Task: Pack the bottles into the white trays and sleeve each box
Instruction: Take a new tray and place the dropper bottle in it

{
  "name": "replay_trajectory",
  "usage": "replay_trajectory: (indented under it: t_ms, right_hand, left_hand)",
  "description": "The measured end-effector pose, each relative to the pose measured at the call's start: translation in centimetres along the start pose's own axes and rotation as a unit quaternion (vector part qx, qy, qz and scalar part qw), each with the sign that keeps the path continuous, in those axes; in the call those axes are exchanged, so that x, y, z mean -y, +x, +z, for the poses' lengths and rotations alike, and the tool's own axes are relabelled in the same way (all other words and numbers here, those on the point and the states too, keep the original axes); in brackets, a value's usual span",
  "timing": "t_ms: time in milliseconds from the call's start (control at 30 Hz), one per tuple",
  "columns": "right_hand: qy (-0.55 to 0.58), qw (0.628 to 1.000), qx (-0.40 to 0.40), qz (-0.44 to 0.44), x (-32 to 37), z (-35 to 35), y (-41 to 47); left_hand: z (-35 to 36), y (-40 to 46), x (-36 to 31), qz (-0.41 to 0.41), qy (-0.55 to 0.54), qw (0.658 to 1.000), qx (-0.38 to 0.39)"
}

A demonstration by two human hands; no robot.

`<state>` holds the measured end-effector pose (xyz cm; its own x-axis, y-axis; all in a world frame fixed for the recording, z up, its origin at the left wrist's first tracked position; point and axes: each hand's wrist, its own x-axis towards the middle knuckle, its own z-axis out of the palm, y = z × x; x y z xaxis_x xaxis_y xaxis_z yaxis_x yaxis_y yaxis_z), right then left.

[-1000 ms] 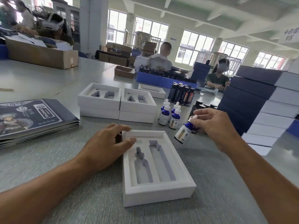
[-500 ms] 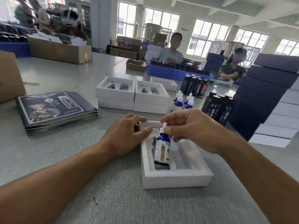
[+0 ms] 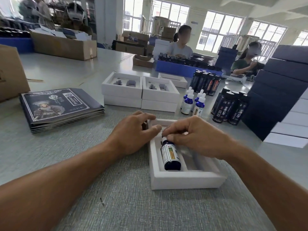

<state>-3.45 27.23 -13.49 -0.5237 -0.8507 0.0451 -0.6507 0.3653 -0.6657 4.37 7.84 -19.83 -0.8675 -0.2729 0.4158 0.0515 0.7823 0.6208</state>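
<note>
We have one dropper bottle (image 3: 170,153) lying flat in the left slot of the white tray (image 3: 186,180) just below the centre of the frame, its long axis running from the lower part of the picture up toward the middle, base toward us and white dropper cap pointing away. Our right hand (image 3: 193,135) sits directly over that cap end; its fingers (image 3: 173,138) are curled and pinch the neck of the bottle, so the body of the bottle stretches down the frame from them. We judge they are pressing the cap end down to seat it in its cutout.

Our left hand (image 3: 133,132) rests at the tray's upper left corner, fingers loosely bent against the rim, the thumb lying on the rim and steadying the tray; it holds nothing that we can see, though a dark shape beneath the fingers is unclear.

The right slot of the tray (image 3: 196,161) is open and lies under our right wrist. We judge the next bottle for it is one of the tall dark bottles (image 3: 230,108) standing at the right of centre, on the side of our right hand, which is the nearer one. The remaining dropper bottles (image 3: 193,104) stand upright above the tray, near two more empty trays (image 3: 141,90). The flat printed sleeves (image 3: 58,105) are stacked on the desk (image 3: 116,205) at the left, nearer our left hand.
</note>
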Motion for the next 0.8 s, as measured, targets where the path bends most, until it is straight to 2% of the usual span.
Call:
replay_trajectory:
  t_ms: [100, 333, 600, 700, 800]
  right_hand:
    - [0.010, 1.000, -0.022, -0.004, 0.2, 0.0, -0.8]
    - [-0.140, 0.990, 0.021, 0.008, 0.7, 0.2, -4.8]
    - [-0.153, 0.988, 0.014, 0.008, 1.2, 0.5, -5.0]
    - [-0.131, 0.991, -0.015, 0.018, 1.2, 0.8, -4.8]
    - [-0.155, 0.987, -0.029, 0.008, 1.2, 1.1, -4.6]
  left_hand:
    - [0.0, 0.0, 0.1, 0.004, 0.001, 1.000, -0.004]
    - [0.0, 0.1, 0.2, 0.004, 0.004, 1.000, -0.003]
    - [0.1, 0.2, 0.3, 0.004, 0.004, 1.000, -0.013]
    - [0.1, 0.3, 0.4, 0.005, 0.007, 1.000, -0.014]
    - [0.1, 0.3, 0.4, 0.004, 0.013, 1.000, -0.016]
